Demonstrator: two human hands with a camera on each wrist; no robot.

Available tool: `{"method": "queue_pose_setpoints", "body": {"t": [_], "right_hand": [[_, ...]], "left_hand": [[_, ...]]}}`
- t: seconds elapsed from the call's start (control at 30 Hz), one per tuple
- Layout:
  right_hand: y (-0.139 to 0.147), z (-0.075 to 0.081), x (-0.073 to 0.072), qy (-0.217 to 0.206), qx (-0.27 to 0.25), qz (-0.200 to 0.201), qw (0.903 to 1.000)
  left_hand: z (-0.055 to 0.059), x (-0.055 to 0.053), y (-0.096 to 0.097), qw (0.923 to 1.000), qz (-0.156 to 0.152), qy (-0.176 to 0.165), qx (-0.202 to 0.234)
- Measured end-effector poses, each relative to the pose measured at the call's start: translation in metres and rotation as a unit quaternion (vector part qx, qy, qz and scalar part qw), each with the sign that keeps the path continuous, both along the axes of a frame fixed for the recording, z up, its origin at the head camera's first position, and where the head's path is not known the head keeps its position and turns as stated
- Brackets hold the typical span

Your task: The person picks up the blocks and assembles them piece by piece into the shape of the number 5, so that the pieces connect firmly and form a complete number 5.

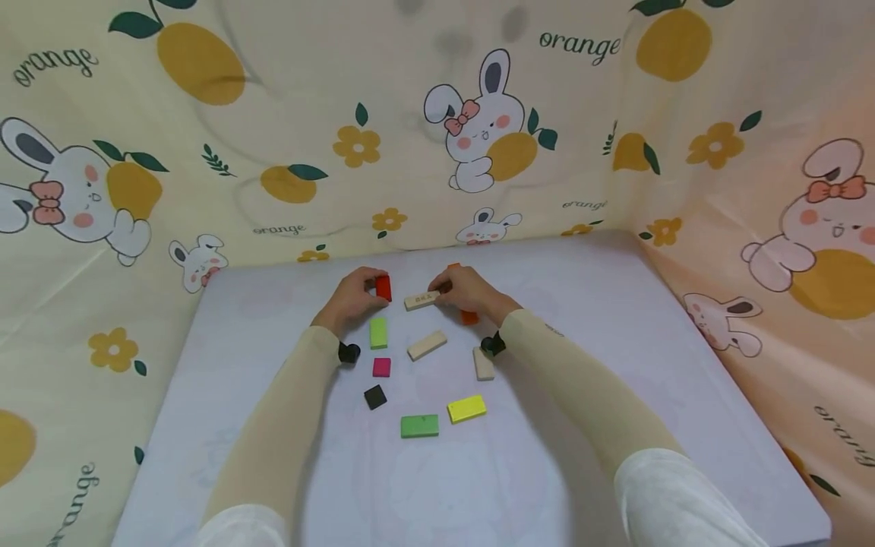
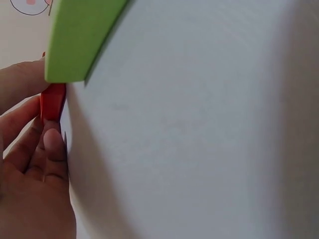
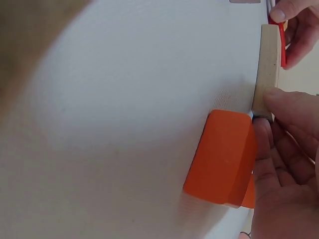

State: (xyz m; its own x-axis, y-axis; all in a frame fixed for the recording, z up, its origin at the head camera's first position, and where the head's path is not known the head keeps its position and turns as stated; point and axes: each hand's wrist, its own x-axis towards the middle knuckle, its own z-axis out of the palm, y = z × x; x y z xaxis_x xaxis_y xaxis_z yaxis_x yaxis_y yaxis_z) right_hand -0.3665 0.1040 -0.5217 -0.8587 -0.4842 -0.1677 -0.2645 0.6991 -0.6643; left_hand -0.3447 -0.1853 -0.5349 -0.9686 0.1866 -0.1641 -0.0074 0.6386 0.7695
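At the far part of the table, my left hand (image 1: 354,296) pinches a red block (image 1: 383,288) between thumb and fingers. A plain wooden block (image 1: 420,301) with small dark markings lies just right of it, and my right hand (image 1: 473,292) pinches its right end. Close under the right hand is an orange block (image 3: 219,154), with part of another orange piece (image 1: 454,266) showing behind the fingers. The light green block (image 1: 378,333) lies nearer than the left hand, untouched. Fingers hide part of each held block.
Nearer on the white table (image 1: 547,486) lie two more wooden blocks (image 1: 427,345), a pink block (image 1: 381,367), a black block (image 1: 375,396), a green block (image 1: 419,426) and a yellow block (image 1: 467,409). A printed cloth (image 1: 383,68) hangs behind and at the sides.
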Motion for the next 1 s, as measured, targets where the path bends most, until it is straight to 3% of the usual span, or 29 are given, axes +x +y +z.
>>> {"method": "queue_pose_setpoints", "body": {"t": [0.57, 1.0], "right_hand": [[0.000, 0.008, -0.002, -0.001, -0.004, -0.025, 0.9997], [-0.006, 0.021, -0.016, 0.010, -0.011, -0.032, 0.9994]], "left_hand": [[0.006, 0.000, 0.011, 0.9995, -0.027, -0.005, -0.018], [0.010, -0.005, 0.023, 0.9992, -0.035, 0.015, -0.005]]}}
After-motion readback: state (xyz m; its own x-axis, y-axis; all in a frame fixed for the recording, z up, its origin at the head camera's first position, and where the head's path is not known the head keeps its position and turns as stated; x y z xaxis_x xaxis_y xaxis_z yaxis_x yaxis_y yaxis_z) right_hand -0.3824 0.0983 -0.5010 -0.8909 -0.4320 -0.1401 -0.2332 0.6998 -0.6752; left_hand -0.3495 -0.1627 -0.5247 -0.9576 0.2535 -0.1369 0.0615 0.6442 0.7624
